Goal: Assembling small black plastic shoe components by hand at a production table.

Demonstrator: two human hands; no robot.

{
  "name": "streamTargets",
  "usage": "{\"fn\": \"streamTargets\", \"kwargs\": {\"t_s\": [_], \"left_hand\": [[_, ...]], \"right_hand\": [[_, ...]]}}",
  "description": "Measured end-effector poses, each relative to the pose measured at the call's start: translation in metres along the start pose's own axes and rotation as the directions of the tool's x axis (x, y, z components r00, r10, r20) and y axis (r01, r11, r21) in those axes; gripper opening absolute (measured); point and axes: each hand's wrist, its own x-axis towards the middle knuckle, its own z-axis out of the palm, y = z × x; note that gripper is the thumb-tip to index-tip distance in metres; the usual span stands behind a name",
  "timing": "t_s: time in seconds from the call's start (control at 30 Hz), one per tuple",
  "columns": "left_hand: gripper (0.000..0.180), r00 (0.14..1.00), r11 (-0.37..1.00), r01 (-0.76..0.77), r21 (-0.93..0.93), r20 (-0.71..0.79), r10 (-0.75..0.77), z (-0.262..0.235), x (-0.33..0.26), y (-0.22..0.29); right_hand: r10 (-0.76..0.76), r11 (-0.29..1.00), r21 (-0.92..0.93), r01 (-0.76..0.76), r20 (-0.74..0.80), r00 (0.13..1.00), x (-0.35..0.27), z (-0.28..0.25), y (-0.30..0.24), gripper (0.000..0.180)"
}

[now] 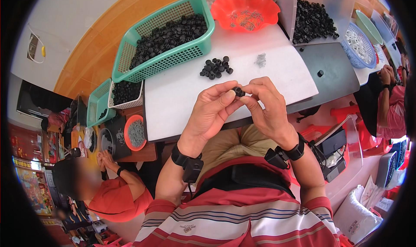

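A small black plastic cap (238, 91) is held up over the near edge of the white work mat (173, 100). My left hand (210, 110) pinches it between thumb and fingers. My right hand (269, 110) has its thumb and index finger pressed together against the cap's right side; whether a small part sits between them is hidden. Beyond my hands, a loose cluster of similar black caps (216, 68) lies on the mat. To its right is a little heap of thin metal pieces (260, 60).
A green basket (182, 52) full of black caps stands far left, beside a red scalloped bowl (271, 9) of metal pieces. A clear bin (346, 13) holds more black parts. One cap (320, 73) lies on the dark board. Co-workers sit left (125, 195) and right (392, 110).
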Motion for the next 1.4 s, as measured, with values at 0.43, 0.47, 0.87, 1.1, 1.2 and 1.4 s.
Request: {"fn": "streamTargets", "kwargs": {"t_s": [0.43, 0.47, 0.87, 1.1, 1.2, 1.4], "left_hand": [[0.023, 0.998, 0.996, -0.052, 0.071, -0.023, 0.054, 0.002, -0.002, -0.009], [0.023, 0.998, 0.995, -0.059, 0.077, -0.024, 0.061, 0.003, -0.002, -0.009], [0.022, 0.997, 0.999, -0.043, 0.025, -0.066, 0.044, 0.011, -0.005, -0.018], [0.024, 0.993, 0.999, -0.031, 0.045, -0.116, 0.036, 0.015, -0.007, -0.022], [0.024, 0.992, 0.998, -0.035, 0.055, -0.122, 0.042, 0.015, -0.007, -0.024], [0.024, 0.992, 0.995, -0.024, 0.100, -0.125, 0.036, 0.016, -0.009, -0.026]], "right_hand": [[0.033, 0.999, 0.032, -0.031, -0.049, 0.998, -0.005, -0.003, -0.001, 0.027], [0.032, 0.999, 0.033, -0.031, -0.048, 0.998, -0.005, -0.003, -0.001, 0.027], [-0.086, 0.995, -0.060, 0.082, -0.079, 0.993, -0.011, -0.005, 0.004, 0.030], [-0.165, 0.983, -0.092, 0.158, -0.075, 0.983, -0.016, -0.005, 0.011, 0.040], [-0.172, 0.981, -0.105, 0.165, -0.070, 0.983, -0.017, -0.005, 0.011, 0.041], [-0.192, 0.976, -0.114, 0.185, -0.058, 0.980, -0.018, -0.005, 0.012, 0.041]]}}
